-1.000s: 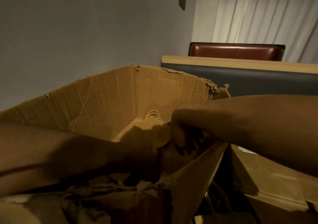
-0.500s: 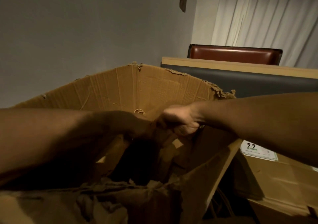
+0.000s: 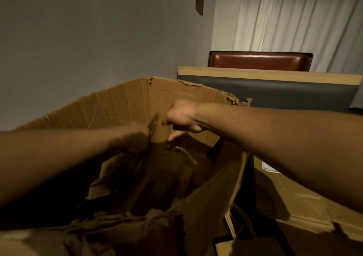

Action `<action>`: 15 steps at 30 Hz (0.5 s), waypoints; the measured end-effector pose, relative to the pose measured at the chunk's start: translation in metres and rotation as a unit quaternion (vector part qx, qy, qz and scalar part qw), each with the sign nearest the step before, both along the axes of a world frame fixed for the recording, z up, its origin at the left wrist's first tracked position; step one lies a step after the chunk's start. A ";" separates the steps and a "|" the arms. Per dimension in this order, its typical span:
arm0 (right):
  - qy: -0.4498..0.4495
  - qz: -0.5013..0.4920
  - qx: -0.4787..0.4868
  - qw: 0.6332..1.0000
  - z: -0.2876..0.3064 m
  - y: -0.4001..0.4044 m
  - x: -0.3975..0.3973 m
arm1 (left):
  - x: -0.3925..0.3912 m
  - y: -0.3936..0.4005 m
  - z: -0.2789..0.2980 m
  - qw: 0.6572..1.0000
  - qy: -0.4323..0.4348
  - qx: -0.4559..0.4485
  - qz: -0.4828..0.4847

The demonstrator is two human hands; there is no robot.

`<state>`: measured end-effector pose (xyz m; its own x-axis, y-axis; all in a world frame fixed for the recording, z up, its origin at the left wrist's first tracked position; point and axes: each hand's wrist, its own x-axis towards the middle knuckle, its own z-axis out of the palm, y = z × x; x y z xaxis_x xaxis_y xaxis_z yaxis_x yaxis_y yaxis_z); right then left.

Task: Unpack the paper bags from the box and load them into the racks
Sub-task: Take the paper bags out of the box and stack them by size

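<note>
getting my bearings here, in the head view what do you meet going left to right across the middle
left hand → paper bags gripped between both hands → right hand → torn far-right corner of the box → second box with a white label

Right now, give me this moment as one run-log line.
stage: unpacking | left hand: grips paper bags | right hand: grips same bags at top | bags: partly above box | racks: not in view
</note>
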<state>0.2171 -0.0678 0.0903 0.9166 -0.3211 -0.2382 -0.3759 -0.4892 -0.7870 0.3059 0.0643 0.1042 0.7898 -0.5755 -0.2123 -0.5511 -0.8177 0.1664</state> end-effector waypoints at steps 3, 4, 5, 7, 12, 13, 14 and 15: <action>-0.090 -0.060 -0.132 0.985 0.028 0.011 -0.013 | -0.005 0.008 0.007 0.997 0.013 -0.073 0.026; -0.126 -0.070 -0.192 0.971 0.036 0.016 -0.018 | -0.006 0.009 0.010 0.993 0.016 -0.110 0.031; -0.172 -0.079 -0.239 0.953 0.042 0.022 -0.027 | -0.012 0.012 0.020 0.989 0.018 -0.147 0.030; -0.272 -0.086 -0.296 0.912 0.050 0.036 -0.042 | -0.018 0.019 0.036 0.959 0.083 -0.269 0.035; -0.412 0.037 -0.442 0.796 0.039 0.082 -0.096 | -0.065 0.046 0.071 0.770 0.342 -0.537 0.043; -0.413 0.071 -0.463 0.781 0.035 0.089 -0.110 | -0.077 0.054 0.076 0.742 0.361 -0.565 0.027; -0.420 0.102 -0.471 0.769 0.030 0.091 -0.121 | -0.087 0.061 0.078 0.715 0.373 -0.591 0.020; -0.430 0.130 -0.474 0.758 0.029 0.093 -0.134 | -0.097 0.071 0.081 0.689 0.378 -0.618 0.006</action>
